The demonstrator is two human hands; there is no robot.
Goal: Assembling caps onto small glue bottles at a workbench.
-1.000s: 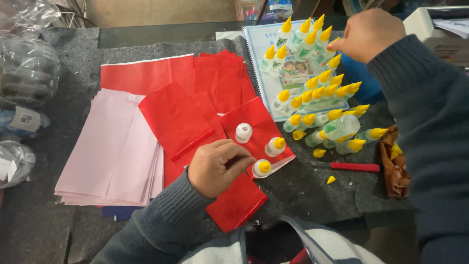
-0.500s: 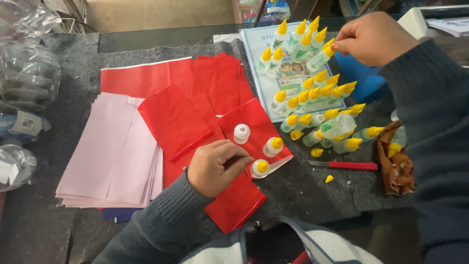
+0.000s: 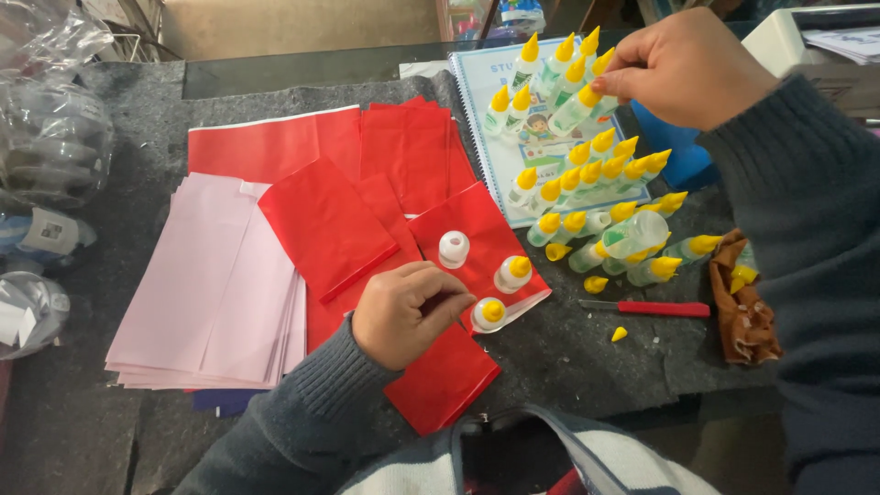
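My left hand (image 3: 403,313) rests on a red paper sheet (image 3: 325,225), fingers curled, fingertips against a small upright bottle with a yellow cap (image 3: 489,313). Two more small bottles stand beside it, one yellow-capped (image 3: 512,272) and one with a white top (image 3: 454,248). My right hand (image 3: 689,69) is at the far right, pinching the yellow cap of a clear bottle (image 3: 576,108) that lies on a spiral notebook (image 3: 518,147). Several other yellow-capped bottles (image 3: 587,197) lie in rows on and beside the notebook.
A stack of pink sheets (image 3: 206,289) lies left of the red ones on a grey felt mat (image 3: 587,357). A red-handled tool (image 3: 655,308), loose yellow caps (image 3: 595,284) and a brown cloth (image 3: 744,302) sit at the right. Clear plastic packaging (image 3: 50,137) fills the left edge.
My right hand has closed its fingertips on a bottle cap over the notebook. My left hand has stayed on the red paper by the small bottle.
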